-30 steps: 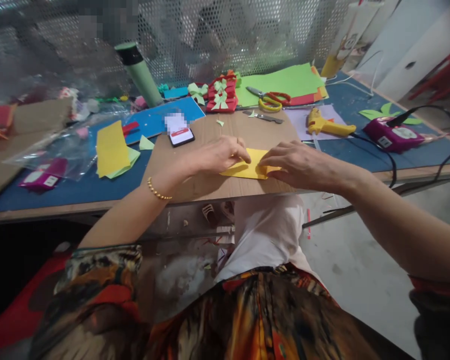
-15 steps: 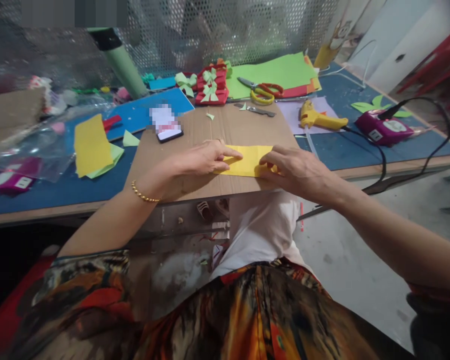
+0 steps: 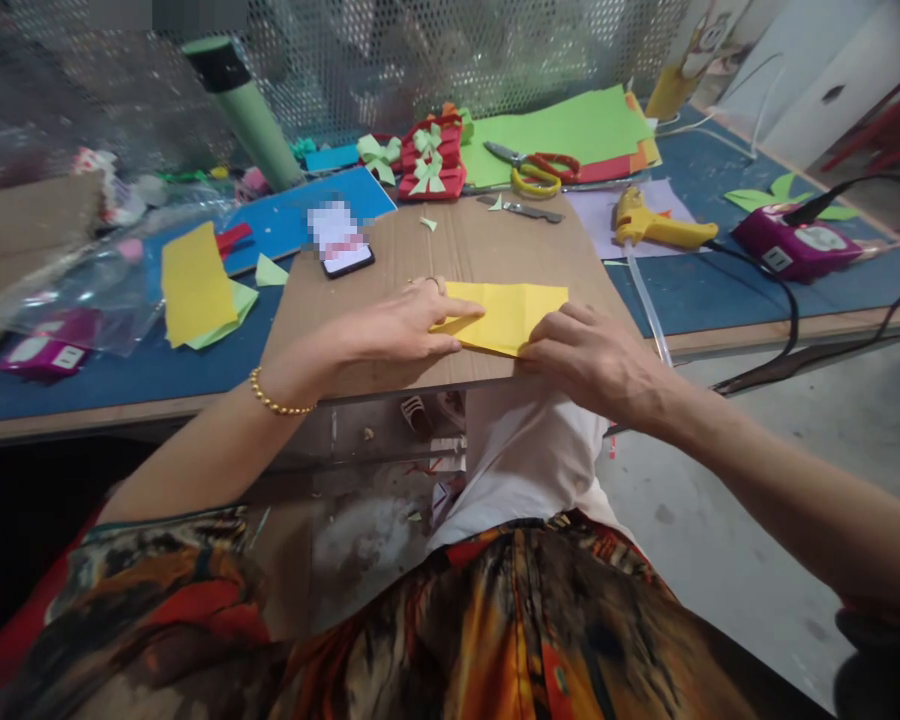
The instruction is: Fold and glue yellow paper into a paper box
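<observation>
A creased strip of yellow paper [image 3: 504, 312] lies on the brown cardboard [image 3: 525, 232] near the table's front edge. On its left end rests my left hand [image 3: 412, 318], index finger stretched over the paper and thumb at the lower edge; a ring and a gold bead bracelet show on this side. My right hand [image 3: 589, 355] pinches the paper's lower right corner between thumb and curled fingers. The upper right corner of the paper is uncovered.
Behind the cardboard are scissors [image 3: 534, 172], a utility knife [image 3: 525, 209] and red pieces with green bows [image 3: 430, 160]. A phone [image 3: 339, 240] lies left. On the right are a yellow glue gun [image 3: 656, 222] and a purple power block [image 3: 791, 243] with cables.
My right hand has moved from the right end of the yellow paper down to its lower right corner, baring the upper corner. The whole view has shifted slightly.
</observation>
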`<state>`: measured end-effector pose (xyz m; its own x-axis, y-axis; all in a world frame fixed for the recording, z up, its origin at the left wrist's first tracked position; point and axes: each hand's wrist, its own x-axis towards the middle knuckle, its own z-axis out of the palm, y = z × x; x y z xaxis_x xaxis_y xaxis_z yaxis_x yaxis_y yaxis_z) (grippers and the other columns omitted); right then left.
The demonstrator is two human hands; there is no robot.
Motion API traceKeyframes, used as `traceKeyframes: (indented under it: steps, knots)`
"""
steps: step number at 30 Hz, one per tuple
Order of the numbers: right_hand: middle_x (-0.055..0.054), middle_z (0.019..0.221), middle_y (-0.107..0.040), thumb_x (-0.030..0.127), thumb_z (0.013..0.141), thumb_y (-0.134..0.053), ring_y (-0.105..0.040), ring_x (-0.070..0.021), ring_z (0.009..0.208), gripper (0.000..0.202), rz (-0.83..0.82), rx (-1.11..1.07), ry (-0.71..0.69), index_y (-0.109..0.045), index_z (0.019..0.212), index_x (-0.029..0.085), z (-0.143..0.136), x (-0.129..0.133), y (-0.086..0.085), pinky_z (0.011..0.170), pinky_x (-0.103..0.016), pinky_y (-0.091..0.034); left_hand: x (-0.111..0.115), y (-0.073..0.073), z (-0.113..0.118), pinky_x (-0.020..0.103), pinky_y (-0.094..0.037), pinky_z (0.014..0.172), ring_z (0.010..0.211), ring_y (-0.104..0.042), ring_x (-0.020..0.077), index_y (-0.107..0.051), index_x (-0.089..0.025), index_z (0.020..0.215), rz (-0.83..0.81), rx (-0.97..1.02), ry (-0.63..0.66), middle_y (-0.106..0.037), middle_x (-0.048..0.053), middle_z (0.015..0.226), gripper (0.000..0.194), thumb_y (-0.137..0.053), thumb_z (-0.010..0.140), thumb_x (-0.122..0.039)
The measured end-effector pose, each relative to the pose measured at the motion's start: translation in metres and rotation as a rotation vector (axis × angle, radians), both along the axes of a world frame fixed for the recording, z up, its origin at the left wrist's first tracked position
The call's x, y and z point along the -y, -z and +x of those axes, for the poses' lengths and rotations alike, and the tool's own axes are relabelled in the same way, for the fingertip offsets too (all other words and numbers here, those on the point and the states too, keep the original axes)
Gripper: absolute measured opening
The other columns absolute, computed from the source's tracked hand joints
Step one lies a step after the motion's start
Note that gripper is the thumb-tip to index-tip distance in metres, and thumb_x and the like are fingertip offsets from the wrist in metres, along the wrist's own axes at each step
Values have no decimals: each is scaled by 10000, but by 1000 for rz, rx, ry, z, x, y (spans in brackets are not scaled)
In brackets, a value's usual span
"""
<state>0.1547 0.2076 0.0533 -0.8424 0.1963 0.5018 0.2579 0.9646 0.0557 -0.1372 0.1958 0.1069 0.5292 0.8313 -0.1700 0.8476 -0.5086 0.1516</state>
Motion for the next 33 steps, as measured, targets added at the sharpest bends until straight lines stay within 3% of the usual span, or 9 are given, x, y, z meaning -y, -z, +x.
traceKeyframes:
  steps: [5,9,13,18,22,24,26,29,33]
  knots:
    - [-131,1021,-732,193,1116,-548,-547,-251,917,182,201,-33,131,-702,1165,110,6,32,12,778,-377,-430,45,29,-1,568,-493,1157,1346,-609,381,-679,-237,1524,282,31,-3,-661,198,1409,552,-617,1073,-551]
    - [-111,1001,-725,180,1105,-572,-528,-252,897,192,206,-63,180,-671,1255,114,8,36,22,775,-386,-427,79,55,-1,640,-386,1307,1622,-426,474,-439,-128,1709,395,-12,3,-442,326,1721,888,-763,990,-538]
    - [-86,965,-722,192,1103,-584,-522,-237,856,183,205,-74,217,-677,1254,147,7,37,26,783,-388,-413,88,67,-1,685,-363,1325,1669,-334,525,-396,-190,1742,449,-27,-62,-324,361,1776,1048,-899,872,-484]
    - [-88,926,-726,276,1122,-561,-538,-244,830,221,185,-30,266,-738,1190,163,6,42,22,776,-396,-412,85,68,0,689,-406,1298,1655,-375,509,-459,-315,1713,488,-15,-42,-383,302,1769,972,-916,865,-436]
    - [-113,1012,-748,372,1157,-462,-630,-214,845,383,-82,-36,227,-798,1139,187,9,14,-6,791,-369,-458,83,72,2,701,-409,1288,1642,-394,518,-503,-331,1687,520,-1,-44,-405,299,1755,945,-929,848,-422]
    - [-173,1181,-760,397,1142,-460,-687,-246,962,431,-210,-56,329,-801,1261,162,6,-12,-22,826,-378,-495,81,75,3,700,-407,1286,1641,-388,528,-518,-325,1679,528,-5,-47,-398,313,1752,927,-924,852,-430]
    - [-198,1189,-777,388,1096,-525,-697,-304,1074,413,-270,6,472,-824,1239,141,-3,-40,-33,899,-414,-498,81,76,4,702,-406,1284,1645,-378,529,-518,-324,1680,530,-12,-56,-384,319,1757,917,-917,861,-428]
    - [-142,1069,-805,411,1053,-596,-703,-272,974,363,-488,177,542,-857,1136,172,-21,-68,-38,842,-389,-481,81,76,5,721,-404,1274,1653,-362,530,-511,-334,1682,551,-14,-76,-375,314,1765,920,-922,862,-402]
    - [-89,850,-774,363,930,-762,-645,-210,782,198,-620,54,481,-854,904,190,-35,-79,-39,728,-361,-438,85,76,8,747,-419,1247,1654,-350,547,-534,-315,1668,591,-11,-84,-367,316,1771,859,-899,892,-359]
